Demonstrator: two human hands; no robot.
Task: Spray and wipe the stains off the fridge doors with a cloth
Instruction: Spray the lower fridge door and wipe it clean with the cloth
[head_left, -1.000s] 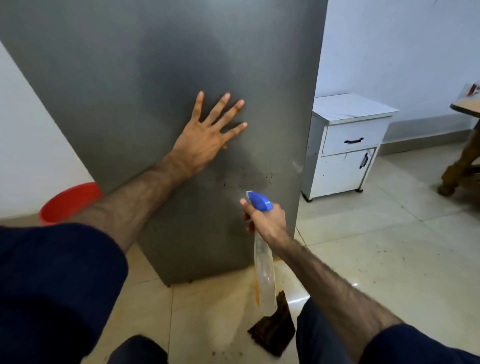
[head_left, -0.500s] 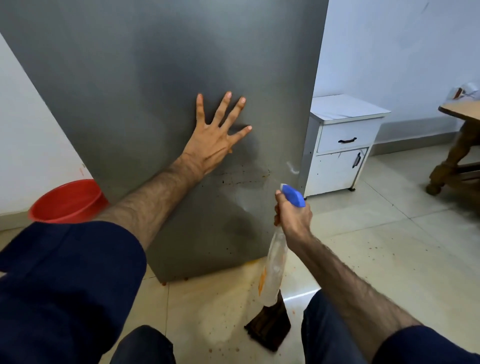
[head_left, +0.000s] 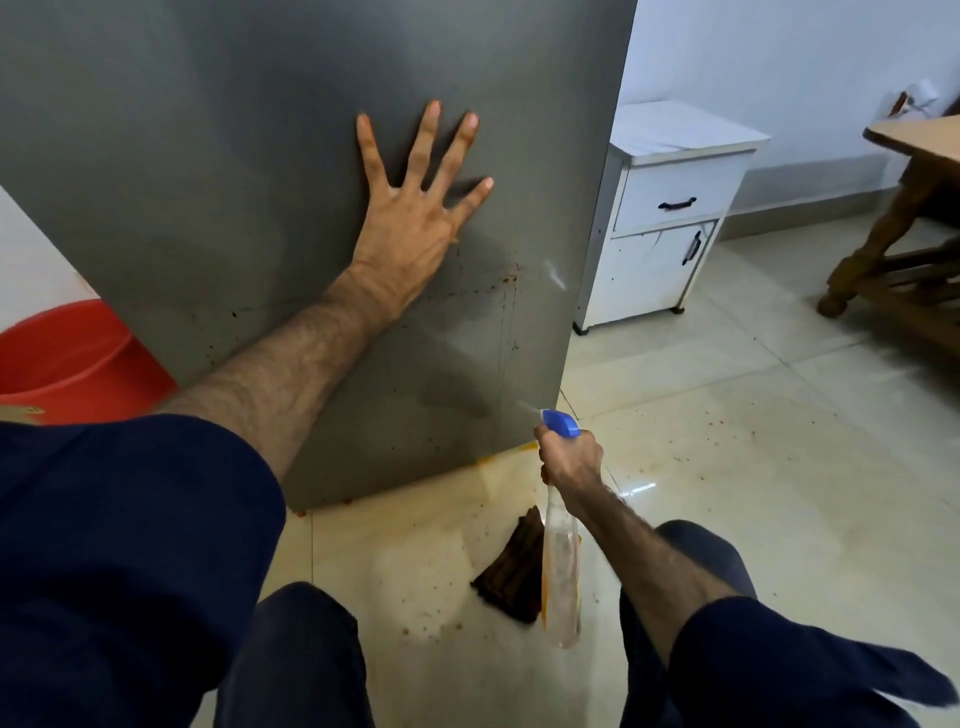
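Currently spraying: right hand (head_left: 571, 460) fingers curl tight round the clear spray bottle with blue trigger head (head_left: 560, 566), nozzle aimed at the grey metal fridge door (head_left: 208, 182), low near its right edge. Left hand (head_left: 415, 218) lies flat on the door, fingers spread. Brown specks sit right of that palm; aim higher there, short bursts. Dark brown folded cloth (head_left: 511, 571) waits on the floor beneath the bottle.

Left hand (head_left: 415, 208) flat, palm pressed forward, fingers spread wide and pointing up, arm stretched out straight, dark sleeve at upper arm. Right hand (head_left: 570, 457) lower, fist closed in a grip, knuckles up, forearm bare, elbow bent, sleeve dark.
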